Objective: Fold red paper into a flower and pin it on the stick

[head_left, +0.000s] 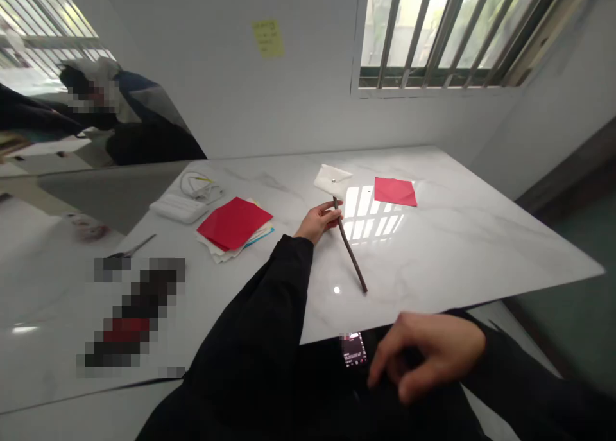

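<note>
My left hand (321, 220) is stretched out over the white marble table (457, 248) and grips the upper end of a thin dark stick (351, 251). The stick slants down toward me, its lower tip resting on the tabletop. Just beyond the hand lies a white folded paper piece (332, 178) with a small pin or dot in it. A red paper square (395, 191) lies to its right. My right hand (428, 354) hovers below the table's near edge, fingers loosely curled, next to a small lit screen (353, 350); I see nothing in its grasp.
A stack of coloured paper with a red sheet on top (234, 224) lies left of my hand. Behind it are a white box (178, 207) and a coiled cable (197, 185). Scissors (131, 248) lie at the far left. Another person sits at the back left.
</note>
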### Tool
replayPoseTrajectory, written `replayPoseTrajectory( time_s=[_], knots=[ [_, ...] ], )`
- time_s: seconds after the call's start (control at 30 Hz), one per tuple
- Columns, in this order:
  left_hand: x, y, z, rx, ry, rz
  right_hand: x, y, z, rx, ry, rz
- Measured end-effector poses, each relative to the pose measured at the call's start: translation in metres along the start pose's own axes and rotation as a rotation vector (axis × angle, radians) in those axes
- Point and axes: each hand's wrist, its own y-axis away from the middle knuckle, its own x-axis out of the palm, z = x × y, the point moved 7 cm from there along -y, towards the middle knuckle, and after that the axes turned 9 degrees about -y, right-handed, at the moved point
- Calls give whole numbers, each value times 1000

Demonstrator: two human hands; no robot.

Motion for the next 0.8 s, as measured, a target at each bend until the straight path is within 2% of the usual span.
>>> replayPoseTrajectory(
  time_s=[0.03,0.07,0.1,0.17,0.2,0.23,0.3,0.37,0.47,0.63,0.8],
  knots=[
    [0,0,0,1,-5,-3,-27,-3,14,-70,-17,-124],
    [0,0,1,3,-14,0,-61,-7,23,-143,-14,-311],
    [0,0,1,4,-24,7,-99,-10,27,-224,-31,-552],
    [0,0,2,5,-39,15,-169,-9,17,-402,-119,-1039],
    [-1,0,2,7,-39,9,-196,-11,5,-436,-130,-1219],
    [-3,0,3,10,-37,-1,-218,-14,-7,-428,-93,-1358],
    [-5,0,4,19,-41,-19,-250,-22,-26,-375,-17,-1507],
    [-5,-1,4,27,-70,-3,-269,-29,-35,-340,79,-1523],
    [-5,-2,5,36,-114,29,-284,-31,-35,-324,163,-1515],
    [-7,-2,5,39,-140,39,-291,-29,-33,-312,162,-1497],
    [-8,0,2,32,-166,34,-294,-30,-34,-211,177,-1468]
  ],
)
